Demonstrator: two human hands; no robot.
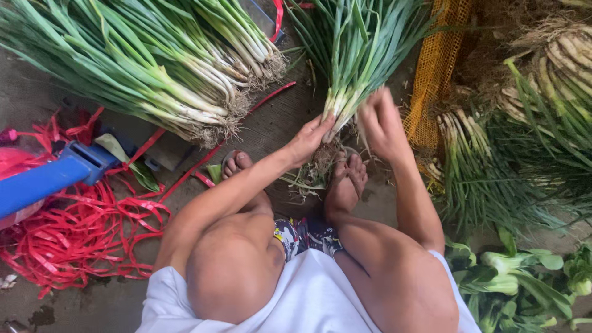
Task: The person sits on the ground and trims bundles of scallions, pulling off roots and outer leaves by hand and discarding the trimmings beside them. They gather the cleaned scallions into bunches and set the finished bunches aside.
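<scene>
Two bare hands are gripping one bunch of spring onions (pixel 351 74) at twelve o'clock: left hand (pixel 306 140) with fingers closing on its white bases, right hand (pixel 381 126) curling beside. Long green leaves, pale stems, rooty ends. A larger pile (pixel 154 68) is lying at ten o'clock, red ties (pixel 80 228) at eight.

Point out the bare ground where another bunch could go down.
Bare ground lies between the big scallion pile and the held bunch. A smaller patch sits below the red straps. Right of the right hand it is crowded: orange netting, scallions, greens.
</scene>
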